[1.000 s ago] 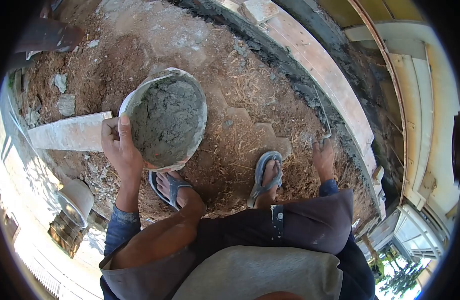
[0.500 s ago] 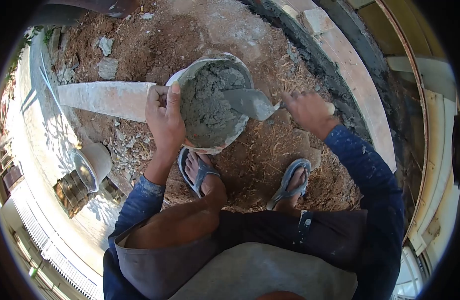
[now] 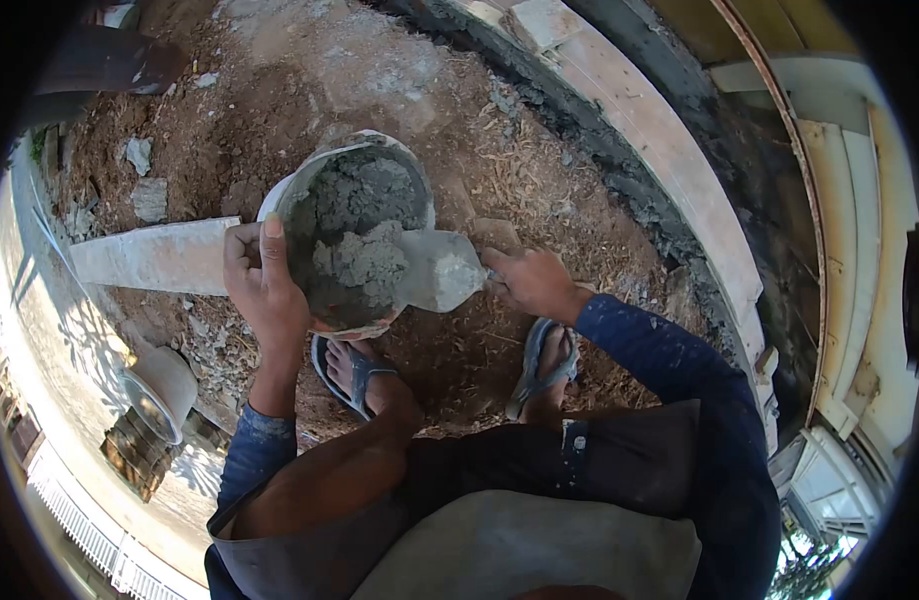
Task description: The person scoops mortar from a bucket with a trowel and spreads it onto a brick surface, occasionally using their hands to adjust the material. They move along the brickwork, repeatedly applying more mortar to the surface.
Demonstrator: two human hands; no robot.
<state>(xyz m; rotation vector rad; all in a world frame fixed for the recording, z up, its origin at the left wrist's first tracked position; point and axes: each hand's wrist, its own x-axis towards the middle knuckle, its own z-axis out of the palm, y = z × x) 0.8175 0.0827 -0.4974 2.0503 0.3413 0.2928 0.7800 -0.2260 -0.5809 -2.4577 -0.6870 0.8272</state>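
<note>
A white bucket (image 3: 278, 198) of wet grey mortar (image 3: 365, 190) stands tilted on the soil in front of my feet. My left hand (image 3: 268, 285) is closed on its left rim, the thumb pointing up along the edge. My right hand (image 3: 536, 286) is wrapped round the handle of a trowel (image 3: 448, 270), mostly hidden by the fingers. The trowel's blade reaches over the bucket's right rim. A lump of mortar (image 3: 365, 260) sits at the blade's front end and covers its tip.
Left of the bucket lies a long flat slab (image 3: 155, 258). A curved kerb (image 3: 670, 150) with wet mortar along its inner side runs down the right. Another bucket (image 3: 162, 392) lies tipped at the lower left. My sandalled feet (image 3: 365, 375) flank the near ground.
The trowel has gone deeper into the bucket, and a lump of mortar now sits at its front. My right hand has come closer to the bucket. The whole view has shifted.
</note>
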